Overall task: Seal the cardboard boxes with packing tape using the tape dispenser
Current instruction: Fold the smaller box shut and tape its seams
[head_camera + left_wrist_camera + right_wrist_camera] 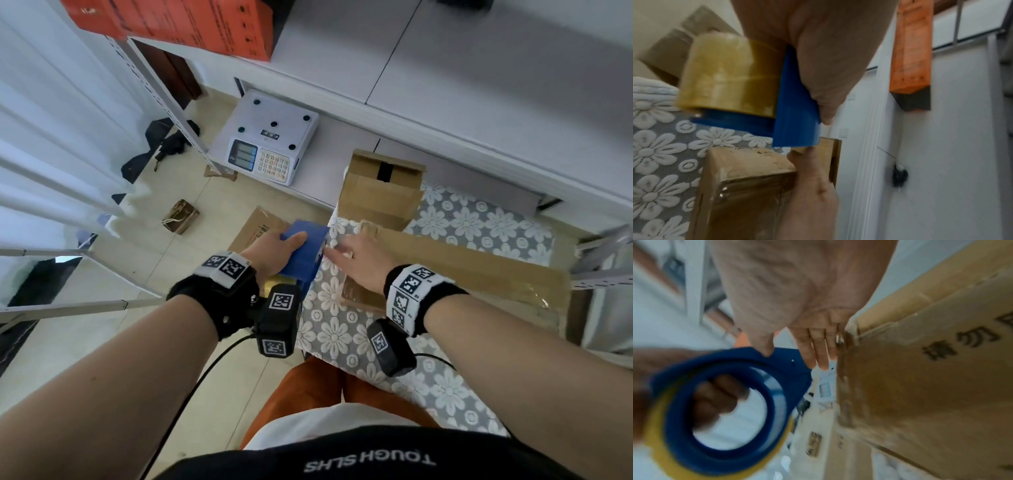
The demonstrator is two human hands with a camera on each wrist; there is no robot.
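Observation:
A long cardboard box (462, 270) lies across the flowered tablecloth (346, 335), with glossy tape on its near end (748, 178). My left hand (284, 245) grips the blue tape dispenser (305, 253), which carries a yellowish tape roll (729, 73), just off the box's left end. In the right wrist view the fingers of my left hand curl through the dispenser's ring (725, 402). My right hand (346, 253) lies with straight fingers (818, 347) on that end of the box (920, 386), right beside the dispenser. A second cardboard box (380, 192) stands behind, its top flaps parted.
A white weighing scale (267, 140) sits on a low shelf at the back. An orange carton (191, 24) lies on the upper shelf. On the floor to the left lie a flat cardboard sheet (253, 222) and a small brown packet (181, 216).

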